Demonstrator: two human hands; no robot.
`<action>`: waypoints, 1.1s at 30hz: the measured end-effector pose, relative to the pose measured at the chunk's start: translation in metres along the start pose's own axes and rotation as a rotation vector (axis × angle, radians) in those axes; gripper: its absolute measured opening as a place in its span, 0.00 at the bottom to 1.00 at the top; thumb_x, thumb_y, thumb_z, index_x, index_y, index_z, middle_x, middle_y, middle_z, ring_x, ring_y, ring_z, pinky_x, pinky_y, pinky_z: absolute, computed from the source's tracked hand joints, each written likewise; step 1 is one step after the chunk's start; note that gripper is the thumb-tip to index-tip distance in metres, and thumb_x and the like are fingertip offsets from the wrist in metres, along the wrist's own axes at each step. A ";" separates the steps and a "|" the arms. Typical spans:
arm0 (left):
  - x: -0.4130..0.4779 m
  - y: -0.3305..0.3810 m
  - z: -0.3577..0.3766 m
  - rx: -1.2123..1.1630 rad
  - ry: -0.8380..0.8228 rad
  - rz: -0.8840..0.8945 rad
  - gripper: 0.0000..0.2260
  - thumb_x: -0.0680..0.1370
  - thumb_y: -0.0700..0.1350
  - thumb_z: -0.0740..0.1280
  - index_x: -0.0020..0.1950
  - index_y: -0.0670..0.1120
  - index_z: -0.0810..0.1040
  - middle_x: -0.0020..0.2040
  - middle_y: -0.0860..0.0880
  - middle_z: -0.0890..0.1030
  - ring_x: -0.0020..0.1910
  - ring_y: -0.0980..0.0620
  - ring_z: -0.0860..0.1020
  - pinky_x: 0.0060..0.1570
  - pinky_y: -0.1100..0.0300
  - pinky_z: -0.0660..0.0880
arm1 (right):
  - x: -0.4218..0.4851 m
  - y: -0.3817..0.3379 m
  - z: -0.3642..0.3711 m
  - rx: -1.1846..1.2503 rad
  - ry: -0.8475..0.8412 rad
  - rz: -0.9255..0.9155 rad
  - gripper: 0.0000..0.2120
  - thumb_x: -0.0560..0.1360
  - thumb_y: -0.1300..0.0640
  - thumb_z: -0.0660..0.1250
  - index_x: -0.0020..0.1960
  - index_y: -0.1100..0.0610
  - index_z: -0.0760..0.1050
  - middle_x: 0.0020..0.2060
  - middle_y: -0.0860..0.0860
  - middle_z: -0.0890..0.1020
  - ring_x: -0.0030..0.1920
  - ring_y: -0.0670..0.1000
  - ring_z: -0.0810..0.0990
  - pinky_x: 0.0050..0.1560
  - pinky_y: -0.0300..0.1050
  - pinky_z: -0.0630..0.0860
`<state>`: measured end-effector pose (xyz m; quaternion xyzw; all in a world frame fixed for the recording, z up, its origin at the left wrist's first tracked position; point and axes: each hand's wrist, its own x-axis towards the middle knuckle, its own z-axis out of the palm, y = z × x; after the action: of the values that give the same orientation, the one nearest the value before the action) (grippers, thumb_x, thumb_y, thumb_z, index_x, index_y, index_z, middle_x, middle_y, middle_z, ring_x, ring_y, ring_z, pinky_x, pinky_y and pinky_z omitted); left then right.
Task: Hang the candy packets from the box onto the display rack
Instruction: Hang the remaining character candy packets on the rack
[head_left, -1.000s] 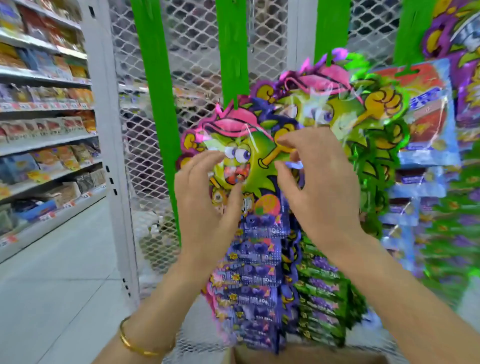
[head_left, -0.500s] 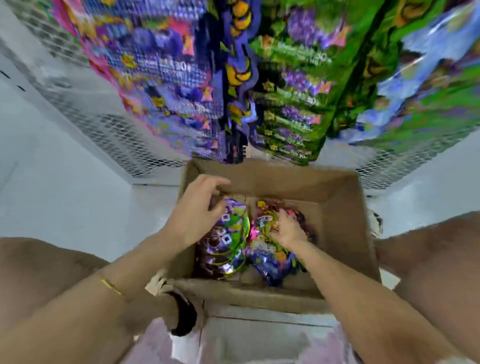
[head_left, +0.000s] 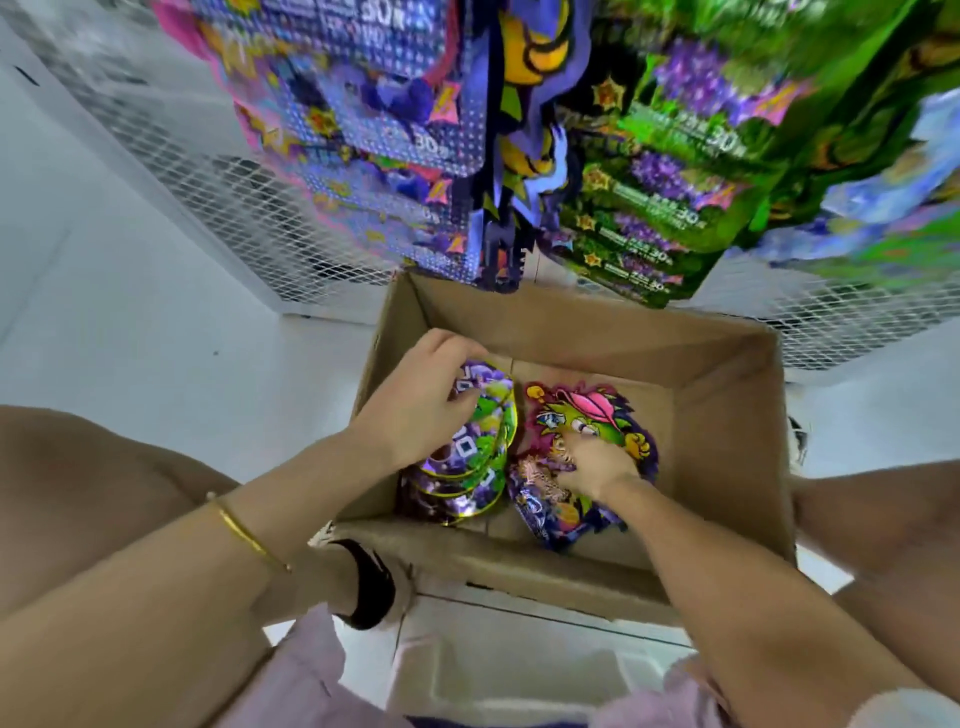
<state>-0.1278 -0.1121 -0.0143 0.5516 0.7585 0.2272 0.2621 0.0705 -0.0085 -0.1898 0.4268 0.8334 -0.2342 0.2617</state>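
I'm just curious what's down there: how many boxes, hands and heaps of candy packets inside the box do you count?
cardboard box: 1
hands: 2 (left hand, right hand)
heaps of packets in the box: 2 (round purple-green packets, character-shaped packets)
Total: 5

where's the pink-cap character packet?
The pink-cap character packet: head view, right half of the cardboard box, beside round purple-green packets, right hand on its lower part.
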 end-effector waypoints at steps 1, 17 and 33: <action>0.002 -0.001 0.003 -0.011 -0.017 -0.017 0.15 0.75 0.38 0.65 0.61 0.44 0.73 0.54 0.49 0.70 0.54 0.51 0.75 0.58 0.61 0.70 | -0.007 0.004 -0.014 0.057 0.017 0.024 0.26 0.73 0.50 0.65 0.68 0.57 0.65 0.60 0.59 0.76 0.58 0.60 0.76 0.53 0.51 0.75; -0.028 0.021 0.001 -0.924 -0.166 -0.536 0.10 0.74 0.29 0.63 0.40 0.43 0.70 0.34 0.44 0.72 0.32 0.49 0.70 0.33 0.61 0.68 | -0.182 -0.035 -0.164 0.382 0.062 -0.353 0.36 0.71 0.45 0.70 0.74 0.50 0.58 0.72 0.47 0.61 0.73 0.46 0.58 0.70 0.38 0.55; -0.080 0.082 -0.239 -0.530 -0.343 0.138 0.35 0.61 0.53 0.78 0.65 0.48 0.72 0.62 0.50 0.78 0.61 0.54 0.77 0.53 0.63 0.76 | -0.290 -0.119 -0.309 0.604 0.715 -0.577 0.01 0.71 0.61 0.70 0.43 0.57 0.79 0.35 0.54 0.79 0.35 0.44 0.75 0.42 0.39 0.72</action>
<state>-0.2035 -0.1781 0.2312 0.5445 0.5784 0.3380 0.5047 0.0431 -0.0520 0.2469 0.2902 0.8493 -0.3654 -0.2467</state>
